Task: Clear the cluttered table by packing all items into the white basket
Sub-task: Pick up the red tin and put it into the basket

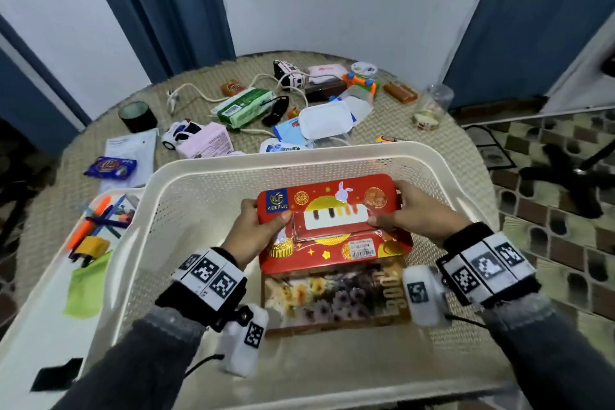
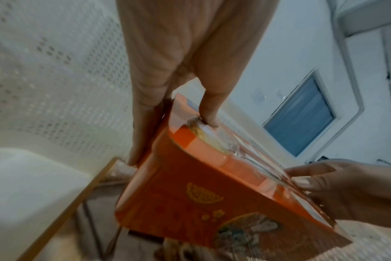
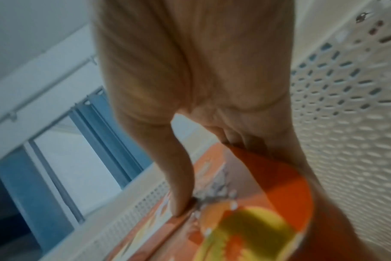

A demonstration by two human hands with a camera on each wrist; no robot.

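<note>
Inside the white perforated basket (image 1: 206, 176) I hold a red box (image 1: 332, 223) printed with gold discs and a white rabbit, tilted up on its near edge. My left hand (image 1: 256, 226) grips its left end, thumb on the top face. My right hand (image 1: 409, 210) grips its right end the same way. The left wrist view shows the red box (image 2: 190, 203) pinched between my left hand's (image 2: 167, 114) thumb and fingers. In the right wrist view my right hand (image 3: 223, 159) clasps the red box (image 3: 268, 194). Under it lies a flat box with flower pictures (image 1: 332, 299) on the basket floor.
Beyond the basket the round woven table (image 1: 432, 143) holds a green tissue pack (image 1: 244, 106), toy cars (image 1: 181, 135), a white lidded container (image 1: 324, 121), a pink box (image 1: 209, 143), cables and a clear jar (image 1: 432, 106). Left of the basket lie markers (image 1: 96, 220) and a blue snack packet (image 1: 111, 167).
</note>
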